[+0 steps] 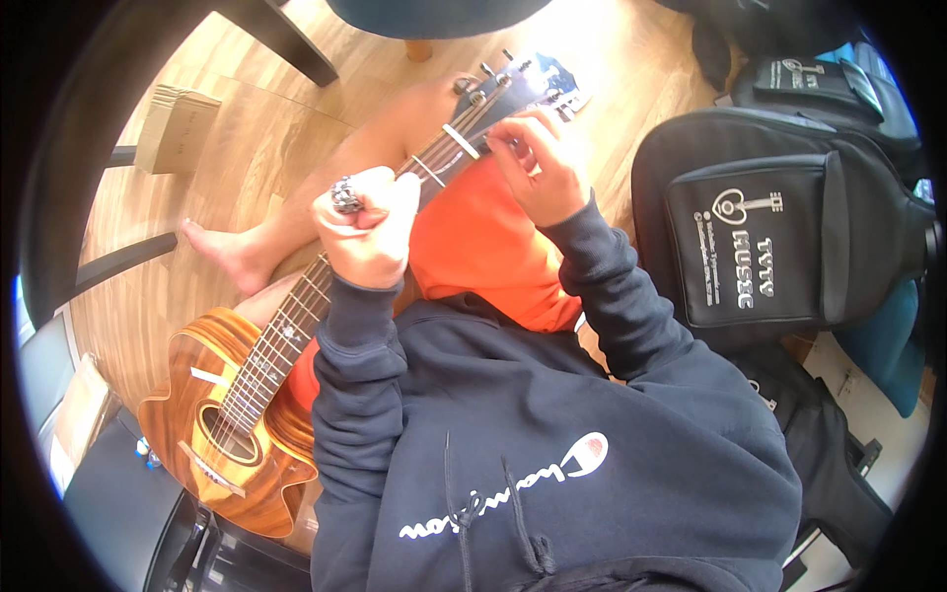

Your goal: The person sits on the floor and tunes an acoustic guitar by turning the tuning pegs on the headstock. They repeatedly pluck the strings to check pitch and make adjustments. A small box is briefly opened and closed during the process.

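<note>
Bright light lay over the wood-plank floor (281, 109), with a dark blue seat (439, 15) at the far edge. The person's left hand (365, 232), wearing a chunky silver ring (345, 194), was balled over the neck (286, 331) of an acoustic guitar (173, 424), its fingers curled together; from where I stood I couldn't tell whether they clasped anything. To its right, the right hand (543, 168) was just beside the headstock (518, 89), fingers bent and thumb near the forefinger; whether the tips met or pinched something, I couldn't make out. A white strip (461, 141) crossed the neck between the hands. The guitar slanted from near left, where its glossy brown body lay, to the far middle. Around it I saw orange shorts (473, 247), a bare leg (296, 227) and a dark hoodie (582, 434). A large black bag (760, 237) stood on the right, and a brown box (178, 128) far left.
</note>
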Motion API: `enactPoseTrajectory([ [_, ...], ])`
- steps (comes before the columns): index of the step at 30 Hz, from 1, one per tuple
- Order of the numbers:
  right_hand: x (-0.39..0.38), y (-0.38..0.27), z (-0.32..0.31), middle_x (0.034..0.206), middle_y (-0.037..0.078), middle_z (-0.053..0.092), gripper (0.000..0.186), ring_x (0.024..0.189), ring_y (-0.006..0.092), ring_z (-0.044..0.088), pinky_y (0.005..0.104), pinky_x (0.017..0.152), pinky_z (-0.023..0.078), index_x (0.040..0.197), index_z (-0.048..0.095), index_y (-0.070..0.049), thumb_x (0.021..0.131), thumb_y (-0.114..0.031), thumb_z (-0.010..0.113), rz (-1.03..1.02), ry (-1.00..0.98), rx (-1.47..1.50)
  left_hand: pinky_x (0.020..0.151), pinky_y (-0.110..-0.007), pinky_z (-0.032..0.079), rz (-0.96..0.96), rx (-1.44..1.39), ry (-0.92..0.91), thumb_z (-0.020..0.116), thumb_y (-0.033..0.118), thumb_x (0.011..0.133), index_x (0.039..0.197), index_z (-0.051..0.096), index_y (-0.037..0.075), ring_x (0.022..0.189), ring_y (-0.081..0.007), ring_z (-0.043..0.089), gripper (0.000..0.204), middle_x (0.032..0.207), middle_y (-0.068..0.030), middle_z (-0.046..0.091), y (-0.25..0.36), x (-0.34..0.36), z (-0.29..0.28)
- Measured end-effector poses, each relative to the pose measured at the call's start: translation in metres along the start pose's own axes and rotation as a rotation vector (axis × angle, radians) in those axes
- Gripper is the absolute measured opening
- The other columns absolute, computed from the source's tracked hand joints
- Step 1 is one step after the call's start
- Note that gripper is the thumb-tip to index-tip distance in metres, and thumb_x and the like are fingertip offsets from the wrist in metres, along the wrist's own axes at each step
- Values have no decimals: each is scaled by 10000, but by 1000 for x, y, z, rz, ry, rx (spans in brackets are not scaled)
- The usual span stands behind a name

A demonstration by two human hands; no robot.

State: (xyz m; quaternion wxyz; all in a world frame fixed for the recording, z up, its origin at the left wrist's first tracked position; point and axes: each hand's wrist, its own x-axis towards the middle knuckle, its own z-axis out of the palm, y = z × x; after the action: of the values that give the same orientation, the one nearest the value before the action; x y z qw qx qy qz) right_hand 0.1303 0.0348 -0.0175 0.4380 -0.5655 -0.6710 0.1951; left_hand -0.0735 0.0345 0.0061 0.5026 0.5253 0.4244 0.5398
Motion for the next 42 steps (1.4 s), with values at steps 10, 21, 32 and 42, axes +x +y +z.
enactPoseTrajectory([
  [10, 10, -1, 3, 827, 68, 601, 44, 696, 225, 619, 314, 613, 493, 878, 643, -55, 847, -32, 664, -176, -1, -53, 495, -234, 193, -73, -153, 64, 596, -166, 794, 614, 222, 114, 560, -25, 238, 501, 595, 65, 287, 12, -2, 3],
  [21, 3, 10, 4, 888, 46, 640, 174, 625, 77, 548, 206, 523, 422, 940, 701, -37, 782, 24, 745, -37, 12, 206, 454, -211, 233, -80, -96, 119, 615, -168, 809, 623, 235, 133, 513, -12, 282, 519, 603, 67, 292, 12, -9, -8],
  [32, -13, 15, 9, 978, 91, 638, 163, 642, 69, 578, 211, 558, 476, 889, 728, -38, 749, 28, 779, -25, 128, 164, 474, -215, 238, -85, -128, 182, 587, -184, 787, 608, 280, 119, 528, -24, 309, 467, 612, 58, 295, 5, -21, -18],
  [42, -21, 21, 20, 1036, 96, 641, 247, 681, 140, 581, 274, 595, 501, 1002, 734, -35, 762, -49, 789, -190, 141, -53, 393, -195, 241, 24, -167, 141, 603, -199, 818, 672, 310, 162, 474, -19, 304, 487, 645, 59, 305, -2, -24, -25],
])
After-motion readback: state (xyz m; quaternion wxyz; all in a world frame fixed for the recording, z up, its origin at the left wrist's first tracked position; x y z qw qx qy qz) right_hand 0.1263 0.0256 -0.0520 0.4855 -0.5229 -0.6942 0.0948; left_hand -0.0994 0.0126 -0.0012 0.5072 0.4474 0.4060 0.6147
